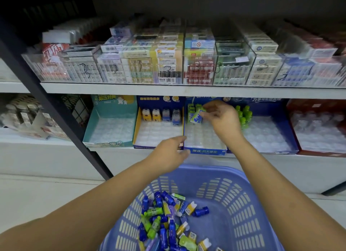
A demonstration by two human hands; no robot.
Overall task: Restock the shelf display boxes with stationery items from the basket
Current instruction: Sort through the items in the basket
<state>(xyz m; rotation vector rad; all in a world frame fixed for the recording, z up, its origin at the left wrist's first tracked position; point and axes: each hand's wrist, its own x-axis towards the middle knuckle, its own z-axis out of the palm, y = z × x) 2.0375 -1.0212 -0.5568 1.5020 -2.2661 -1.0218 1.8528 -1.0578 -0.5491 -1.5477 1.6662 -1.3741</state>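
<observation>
the right hand [221, 120] pinches a small green-and-white item [196, 117] between thumb and fingertips, holding it tilted above the back half of the middle blue display box [206, 151], just in front of a few like green items [194, 108] standing at that box's back wall. the left hand [169, 151] lies at the front left corner of the same box, thumb above the front wall; whether it grips the wall or only touches it cannot be told. under both forearms sits the lilac basket [243, 204], its far rim just below the lower shelf's [116, 151] front edge, with a heap of loose blue, green and yellow items [164, 220] in its bottom. the blue box's clear tray lies open across its middle and front. to its left stand a navy-and-yellow box [137, 127] with four small figures at the back, then a teal box [91, 123]; to its right, green bottles [243, 115] stand just beside the right wrist, then a red box [318, 104]. the upper shelf's edge [131, 89] overhangs the boxes' backs and carries clear bins of stacked packs [168, 71]. a black post [63, 119] slants down at the left.
</observation>
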